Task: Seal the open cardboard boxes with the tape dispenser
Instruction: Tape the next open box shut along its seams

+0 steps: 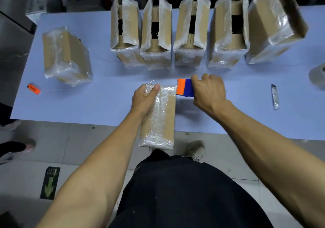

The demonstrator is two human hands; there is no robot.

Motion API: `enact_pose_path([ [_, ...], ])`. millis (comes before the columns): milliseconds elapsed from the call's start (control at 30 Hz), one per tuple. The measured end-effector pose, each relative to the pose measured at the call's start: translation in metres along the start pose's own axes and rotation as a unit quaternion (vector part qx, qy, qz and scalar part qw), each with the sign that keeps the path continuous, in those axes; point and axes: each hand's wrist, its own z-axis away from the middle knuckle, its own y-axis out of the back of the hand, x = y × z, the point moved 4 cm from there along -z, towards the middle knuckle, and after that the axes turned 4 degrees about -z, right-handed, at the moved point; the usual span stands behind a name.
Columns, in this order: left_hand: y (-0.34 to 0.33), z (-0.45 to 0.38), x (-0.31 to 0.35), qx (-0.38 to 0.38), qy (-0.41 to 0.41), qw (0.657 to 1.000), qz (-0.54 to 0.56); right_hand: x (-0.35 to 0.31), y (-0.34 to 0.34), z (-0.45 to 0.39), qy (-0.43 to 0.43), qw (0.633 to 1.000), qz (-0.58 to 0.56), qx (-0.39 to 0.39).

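Box [159, 115] long axis runs near-far; left hand [144, 98] fingers clamp its far-left corner. Tape dispenser [185, 88], gripped in right hand [209, 94], sits just right of far end.

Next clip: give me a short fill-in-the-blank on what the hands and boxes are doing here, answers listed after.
1. The right hand grips the orange-and-blue ____ at the far end of the near box.
2. The left hand holds the near box on its ____ side.
3. In the back row, ____ boxes stand with their flaps open, from the leftmost to the fourth.
4. A small orange object lies near the table's ____ edge.

Answers: tape dispenser; left; four; left
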Motion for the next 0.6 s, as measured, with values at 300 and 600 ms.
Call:
enact_pose_path([
  [300, 0.000, 0.001, 0.000, -0.010, 0.001, 0.999, 0.033, -0.045, 0.026, -0.018, -0.065, 0.990, 0.117, -0.043],
  [600, 0.015, 0.007, -0.012, -0.027, 0.001, 0.997, 0.068, -0.033, -0.046, 0.013, -0.178, 0.983, -0.032, -0.035],
])
